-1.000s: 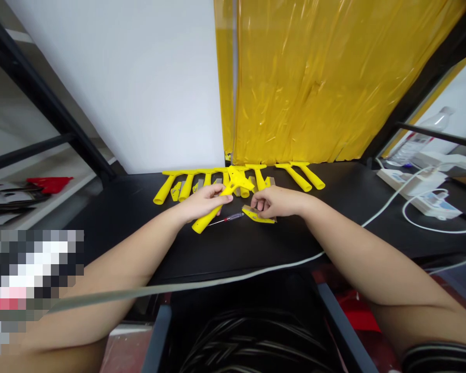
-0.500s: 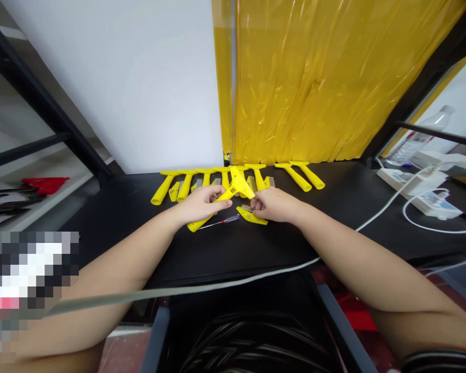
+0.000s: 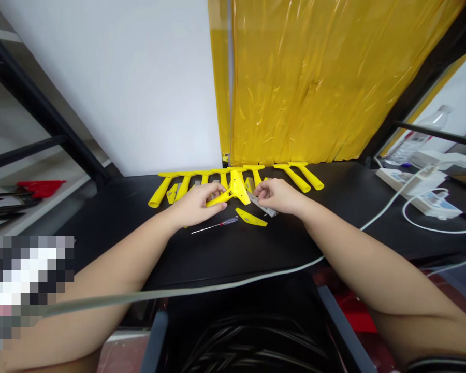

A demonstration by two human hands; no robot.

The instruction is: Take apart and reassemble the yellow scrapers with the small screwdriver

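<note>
My left hand is wrapped round the handle of a yellow scraper, whose wide flat head points to the right. Just beside that head, my right hand pinches a grey metal plate, tilted close above the black table. Below the plate lies a loose yellow cover piece with slanted ends. A screwdriver with a clear purplish handle rests left of that piece, its shaft pointing left.
Several yellow scraper handles line the back of the black table, with small yellow and metal parts among them. Two more handles lie right. Power strips and a plastic bottle stand far right. A pale cable crosses in front.
My right hand has lifted the metal plate off the yellow cover piece and moved it up and right. The cover piece stays on the table; my left hand still holds the scraper.
</note>
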